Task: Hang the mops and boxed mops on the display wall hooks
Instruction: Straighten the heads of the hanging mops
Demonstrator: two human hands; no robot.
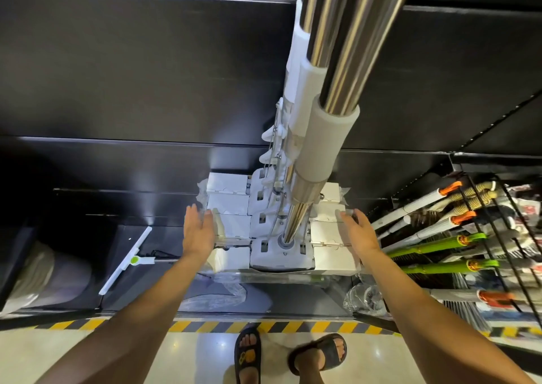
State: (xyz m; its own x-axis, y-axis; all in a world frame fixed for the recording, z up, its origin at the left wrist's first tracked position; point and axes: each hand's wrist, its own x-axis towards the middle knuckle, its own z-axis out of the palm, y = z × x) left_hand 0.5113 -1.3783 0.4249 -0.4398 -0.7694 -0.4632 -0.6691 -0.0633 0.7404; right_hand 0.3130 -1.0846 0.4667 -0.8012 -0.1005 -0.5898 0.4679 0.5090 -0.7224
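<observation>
Several mops with shiny steel handles [337, 61] and white foam grips hang in a row in front of the black display wall [132, 69]. Their white, plastic-wrapped heads [278, 251] line up one behind another near the bottom shelf. My left hand [198, 231] lies flat, fingers straight, against the left ends of the mop heads. On the other side my right hand [359, 231] touches their right ends with extended fingers. Neither hand curls round anything.
A white and green squeegee mop [129, 259] lies on the black bottom shelf at left, beside crumpled clear wrap [225, 289]. Brooms with green and white handles [434, 248] fill a wire rack at right. Yellow-black tape [187, 325] marks the shelf edge by my sandalled feet.
</observation>
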